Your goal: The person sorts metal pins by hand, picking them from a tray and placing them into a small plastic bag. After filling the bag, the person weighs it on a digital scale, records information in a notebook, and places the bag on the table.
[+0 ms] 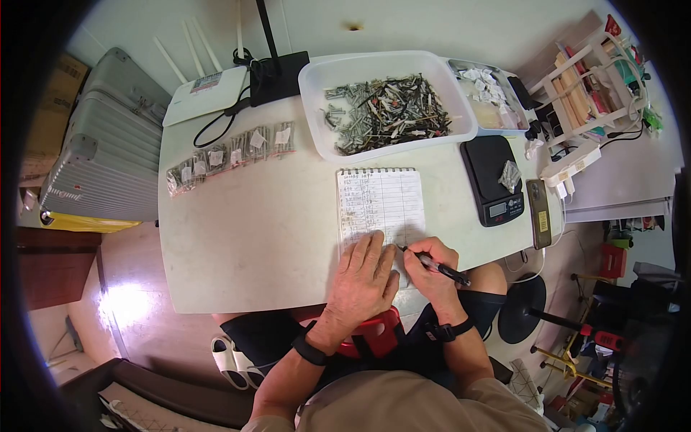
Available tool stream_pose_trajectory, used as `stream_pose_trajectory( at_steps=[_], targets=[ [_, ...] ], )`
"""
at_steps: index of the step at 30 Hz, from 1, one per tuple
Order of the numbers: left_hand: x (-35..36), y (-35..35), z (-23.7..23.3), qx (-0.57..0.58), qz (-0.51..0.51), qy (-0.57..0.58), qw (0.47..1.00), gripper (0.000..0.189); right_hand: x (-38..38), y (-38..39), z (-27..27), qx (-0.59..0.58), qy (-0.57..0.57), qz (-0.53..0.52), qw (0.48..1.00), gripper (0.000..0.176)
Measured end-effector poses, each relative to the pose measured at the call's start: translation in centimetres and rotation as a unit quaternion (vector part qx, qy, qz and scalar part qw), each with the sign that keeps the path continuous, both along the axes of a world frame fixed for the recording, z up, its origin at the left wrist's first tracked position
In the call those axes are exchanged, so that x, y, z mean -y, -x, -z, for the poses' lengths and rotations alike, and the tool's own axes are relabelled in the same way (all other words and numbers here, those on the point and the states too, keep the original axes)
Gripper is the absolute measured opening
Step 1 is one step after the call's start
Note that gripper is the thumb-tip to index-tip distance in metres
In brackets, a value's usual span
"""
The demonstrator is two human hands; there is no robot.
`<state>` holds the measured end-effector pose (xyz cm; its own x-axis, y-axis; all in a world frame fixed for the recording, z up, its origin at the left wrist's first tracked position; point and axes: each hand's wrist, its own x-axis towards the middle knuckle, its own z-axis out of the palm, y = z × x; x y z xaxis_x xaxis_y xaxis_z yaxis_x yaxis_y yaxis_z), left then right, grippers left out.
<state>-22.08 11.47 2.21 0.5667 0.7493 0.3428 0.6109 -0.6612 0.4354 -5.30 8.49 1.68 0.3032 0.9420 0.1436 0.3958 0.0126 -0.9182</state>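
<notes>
A spiral notepad [400, 198] with handwritten columns lies on the white table. My left hand [364, 279] rests flat over its lower left part, fingers stretched out and holding nothing. In my right hand [432, 270] is a black pen [452, 273], its tip at the page just right of my left fingertips. Right of the notepad sits a black digital scale [493, 180] with a small clear bag of metal pieces [510, 177] on it. Behind the notepad stands a white plastic bin [317, 119] holding many screws and dark pieces.
Several labelled bags of screws [216, 158] form a row at the left. Behind them are a white router [205, 93] and a black stand. A phone [538, 214] lies beside the scale, a tray with paper scraps [484, 86] behind it. A white rack stands at the right.
</notes>
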Motion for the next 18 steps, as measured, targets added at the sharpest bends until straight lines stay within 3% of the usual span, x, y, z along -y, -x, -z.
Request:
stream_pose_trajectory(
  at_steps=[18],
  targets=[
    [-0.04, -0.10, -0.13, 0.008, -0.005, 0.000, 1.000, 0.044, -0.18, 0.10, 0.06, -0.034, 0.024, 0.009, 0.999, 0.013]
  ],
)
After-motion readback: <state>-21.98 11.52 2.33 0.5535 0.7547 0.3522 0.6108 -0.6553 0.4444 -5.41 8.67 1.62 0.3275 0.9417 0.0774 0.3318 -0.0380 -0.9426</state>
